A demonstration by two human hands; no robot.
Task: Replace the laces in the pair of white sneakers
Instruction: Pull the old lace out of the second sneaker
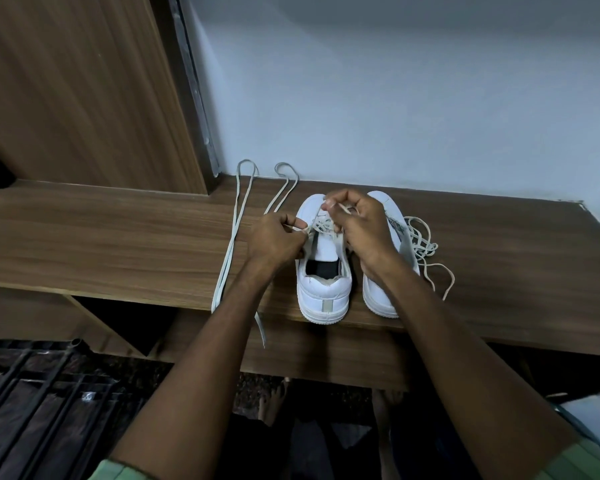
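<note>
Two white low-top sneakers sit heels toward me near the front edge of the brown wood-grain shelf (118,237), side by side, just apart. I'm on the left white sneaker (323,271), w/ both hands over its eyelet rows.

My left hand (276,239) pinches one run of the pale flat lace in the left sneaker (321,225) at the left side of the tongue. My right hand (359,225) is curled round the other run, thumb and forefinger pinching it up above the toe end. Both hands are closed on lace, neither spread.

The right white sneaker (381,292) is mostly hidden by my right forearm; a loose tangle of pale lace (420,244) lies just beside it on the shelf. Two long pale flat laces laid out in loops (238,220) stretch from the back wall to the front edge, left of the shoes, ends hanging over.

Step in hand, as I judge it: working lace through the lower eyelets of the left sneaker. Whether I'm pulling old lace out or feeding new in, I can't tell; my fingers cover the eyelets.

Next move needs a firm pinch close to the eyelet, a pull along the lace's line, and the shoe kept from sliding off the edge.
</note>
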